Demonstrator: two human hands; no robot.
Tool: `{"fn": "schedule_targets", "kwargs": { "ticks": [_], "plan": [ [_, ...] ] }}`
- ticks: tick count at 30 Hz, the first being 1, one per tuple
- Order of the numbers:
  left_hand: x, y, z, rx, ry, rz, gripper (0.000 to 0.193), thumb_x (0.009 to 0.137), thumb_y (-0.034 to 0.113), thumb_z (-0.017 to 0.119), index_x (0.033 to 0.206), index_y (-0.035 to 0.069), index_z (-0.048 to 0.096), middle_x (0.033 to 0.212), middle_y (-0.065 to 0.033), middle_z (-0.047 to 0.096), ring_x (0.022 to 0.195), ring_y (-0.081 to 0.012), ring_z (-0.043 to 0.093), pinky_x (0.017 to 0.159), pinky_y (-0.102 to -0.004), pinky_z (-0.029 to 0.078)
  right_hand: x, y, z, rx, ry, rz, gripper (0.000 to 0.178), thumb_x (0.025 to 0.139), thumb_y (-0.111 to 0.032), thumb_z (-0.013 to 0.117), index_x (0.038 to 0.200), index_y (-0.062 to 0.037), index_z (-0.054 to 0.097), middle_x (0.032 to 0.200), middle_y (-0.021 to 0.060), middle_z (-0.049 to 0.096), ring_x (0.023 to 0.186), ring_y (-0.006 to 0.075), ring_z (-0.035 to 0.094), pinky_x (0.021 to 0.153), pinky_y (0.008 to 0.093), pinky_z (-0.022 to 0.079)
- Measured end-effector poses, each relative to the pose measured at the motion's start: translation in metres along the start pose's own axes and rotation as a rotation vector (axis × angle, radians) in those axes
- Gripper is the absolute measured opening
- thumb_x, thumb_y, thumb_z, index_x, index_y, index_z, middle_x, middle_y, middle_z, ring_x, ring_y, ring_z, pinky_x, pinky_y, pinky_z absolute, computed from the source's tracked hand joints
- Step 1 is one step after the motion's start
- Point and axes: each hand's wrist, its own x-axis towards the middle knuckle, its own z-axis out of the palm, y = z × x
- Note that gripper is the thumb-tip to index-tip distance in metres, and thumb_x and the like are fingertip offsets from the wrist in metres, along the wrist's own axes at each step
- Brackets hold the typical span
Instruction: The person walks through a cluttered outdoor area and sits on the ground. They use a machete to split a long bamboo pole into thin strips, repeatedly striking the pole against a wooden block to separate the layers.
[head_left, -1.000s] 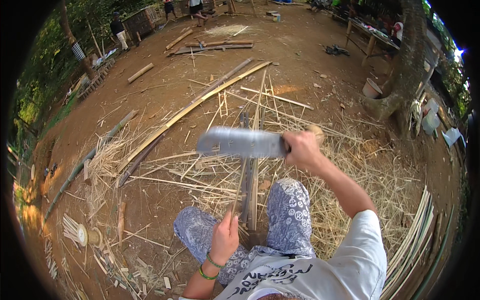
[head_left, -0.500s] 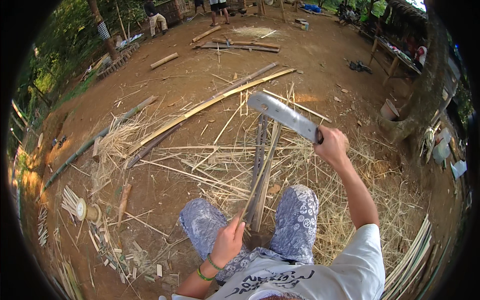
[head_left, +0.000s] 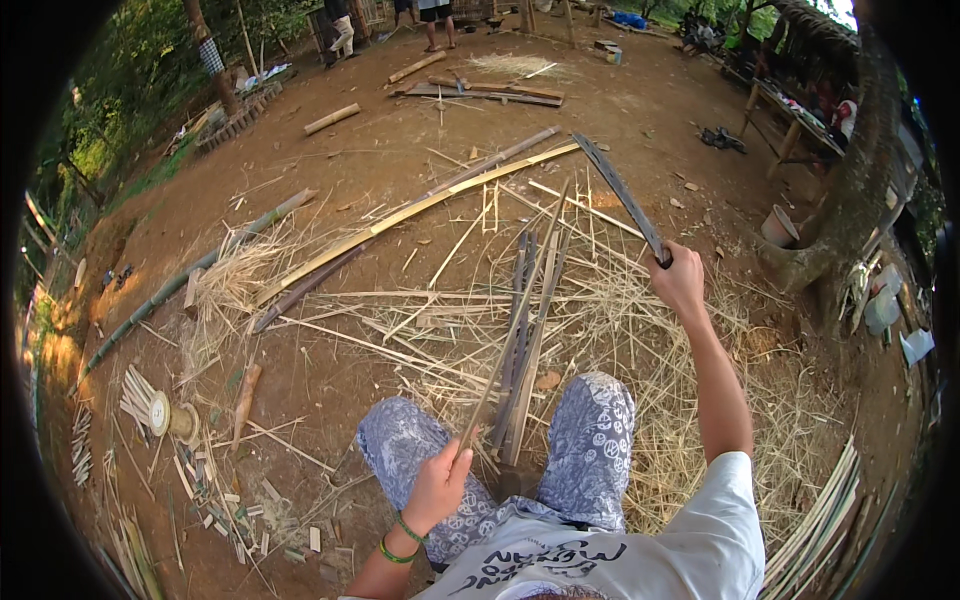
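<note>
My left hand point(head_left: 438, 488), closed and low near my left knee, grips the near end of a long thin bamboo strip point(head_left: 512, 338). The strip slants up and away, over several other strips. My right hand point(head_left: 679, 280) is wrapped round the handle of a machete point(head_left: 622, 193), held up with its long blade turned nearly edge-on, pointing away and to the left. Machete and strip are apart. Between my knees lies a bundle of dark and pale bamboo strips point(head_left: 540, 350), pointing away from me.
Shavings point(head_left: 640, 330) litter the ground around my legs. A split bamboo pole point(head_left: 420, 215) and a green pole point(head_left: 200, 270) lie ahead and left. A wooden spool point(head_left: 175, 418) stands at left. More strips point(head_left: 820, 525) lie at right, near a tree trunk point(head_left: 850, 220). People stand far off.
The machete has turned from showing its broad side to nearly edge-on, its tip swinging away and rightward. My left hand has shifted slightly left with the strip. A distant person has moved right.
</note>
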Motion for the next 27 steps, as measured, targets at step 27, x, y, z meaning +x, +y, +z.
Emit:
{"fn": "schedule_targets", "kwargs": {
  "ticks": [27],
  "plan": [
    [0.046, 0.011, -0.029, -0.335, 0.03, -0.022, 0.038, 0.107, 0.024, 0.037, 0.137, 0.002, 0.046, 0.069, 0.0019, 0.05, 0.047, -0.001, 0.041, 0.043, -0.0172, 0.036, -0.07, -0.035, 0.019, 0.31, -0.216, 0.014, 0.037, 0.083, -0.034, 0.075, 0.079, 0.0016, 0.069, 0.049, 0.0011, 0.046, 0.045, 0.0119, 0.038, 0.047, 0.0339, 0.026]
  ]
}}
